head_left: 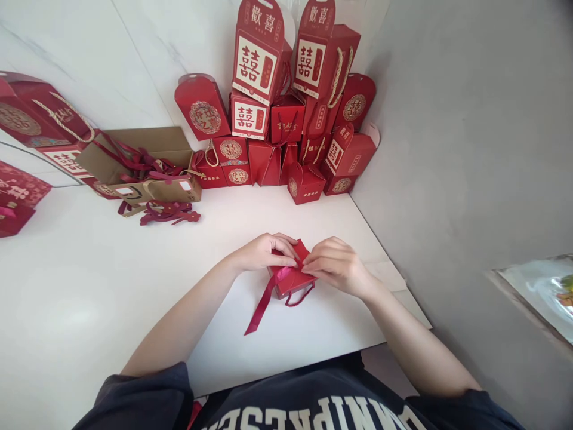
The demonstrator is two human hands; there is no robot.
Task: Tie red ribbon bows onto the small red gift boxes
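Broadly, a smooth white table spreads across the scene, stacked at its far side with angular red card boxes, some round-topped, some with twisted rope handles. Far left sits an open brown cardboard carton, tangled with flat, dark red strips. Near the middle, the left hand curls over the left of a small folded-card box on the table, while the right hand meets it from the right, fingertips bunched together; I cannot tell exactly what either hand pinches. The small box's corded side faces near and slightly right; its long axis is hidden by the hands. A glossy, flat ribbon slants from its top toward near left. A thin, dark red cord loop droops beside it.
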